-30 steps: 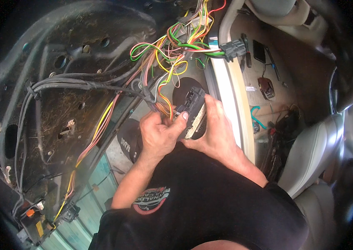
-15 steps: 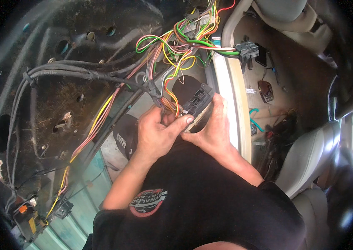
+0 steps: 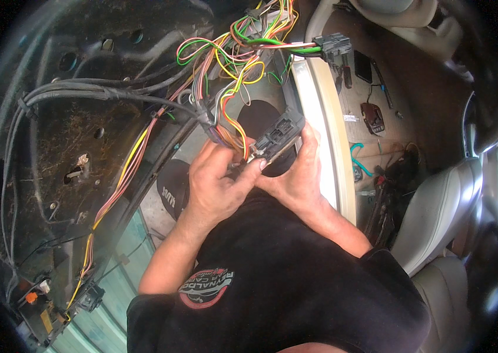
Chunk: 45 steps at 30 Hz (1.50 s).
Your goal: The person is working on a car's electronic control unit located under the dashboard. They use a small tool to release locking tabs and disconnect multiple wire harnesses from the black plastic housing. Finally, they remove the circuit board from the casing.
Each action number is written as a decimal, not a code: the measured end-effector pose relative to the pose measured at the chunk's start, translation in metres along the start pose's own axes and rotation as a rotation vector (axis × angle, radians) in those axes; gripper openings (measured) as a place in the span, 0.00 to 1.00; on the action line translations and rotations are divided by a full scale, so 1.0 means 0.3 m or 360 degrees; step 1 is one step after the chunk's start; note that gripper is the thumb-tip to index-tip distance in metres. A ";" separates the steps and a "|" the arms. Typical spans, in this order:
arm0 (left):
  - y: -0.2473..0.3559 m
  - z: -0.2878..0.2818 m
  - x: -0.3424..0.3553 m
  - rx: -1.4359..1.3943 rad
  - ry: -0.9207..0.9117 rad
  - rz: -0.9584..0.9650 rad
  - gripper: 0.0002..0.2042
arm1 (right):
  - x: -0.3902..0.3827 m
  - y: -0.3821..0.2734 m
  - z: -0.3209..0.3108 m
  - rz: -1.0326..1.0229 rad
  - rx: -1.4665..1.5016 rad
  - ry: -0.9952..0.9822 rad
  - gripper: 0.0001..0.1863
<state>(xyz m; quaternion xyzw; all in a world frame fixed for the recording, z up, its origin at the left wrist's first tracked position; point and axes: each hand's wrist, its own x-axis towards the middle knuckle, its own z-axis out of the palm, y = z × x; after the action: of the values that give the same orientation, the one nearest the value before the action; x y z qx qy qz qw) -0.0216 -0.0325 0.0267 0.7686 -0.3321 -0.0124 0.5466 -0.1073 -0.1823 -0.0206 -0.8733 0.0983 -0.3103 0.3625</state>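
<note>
A dark grey electronic module [image 3: 280,134] with connector sockets on its face is held between my hands in front of my chest. My right hand [image 3: 297,176] grips its right and lower side, the thumb up along the edge. My left hand [image 3: 216,182] is closed at the module's left end, its thumb on the lower corner where a bundle of coloured wires [image 3: 232,120] meets it. What the left fingertips pinch underneath is hidden. The wires run up into a loose tangle of green, yellow, pink and brown strands [image 3: 240,47]. A loose grey connector plug [image 3: 334,46] hangs at its right end.
A bare car door panel [image 3: 84,135] with black cables fills the left. The pale door sill [image 3: 325,135] runs down the right of my hands. Beyond it, a phone [image 3: 363,66] and a brown key fob [image 3: 372,117] lie on the car floor beside a grey seat [image 3: 437,217].
The view has shifted slightly, so the wires and door appear a little further left and higher. Both hands keep hold at the module; the left thumb has moved slightly along its lower edge.
</note>
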 end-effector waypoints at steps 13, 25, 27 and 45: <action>-0.085 -0.003 0.025 0.0384 0.0191 0.0576 0.17 | 0.038 0.032 -0.080 0.1014 0.1697 -0.0467 0.47; -0.075 -0.025 0.045 0.0410 0.0098 0.0699 0.14 | 0.139 -0.004 -0.051 0.0961 0.1506 -0.0435 0.28; -0.074 -0.016 0.039 0.0426 0.0119 0.0694 0.14 | 0.137 0.003 -0.040 0.0852 0.1402 -0.0397 0.26; -0.097 -0.012 0.028 0.0451 0.0179 0.0771 0.14 | 0.201 0.039 -0.061 0.1120 0.1286 -0.0647 0.23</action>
<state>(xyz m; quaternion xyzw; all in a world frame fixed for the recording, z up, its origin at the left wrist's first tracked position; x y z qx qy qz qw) 0.0007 -0.0286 0.0065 0.7350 -0.4737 0.2079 0.4384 -0.0705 -0.2251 0.0097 -0.6223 0.1850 -0.0097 0.7605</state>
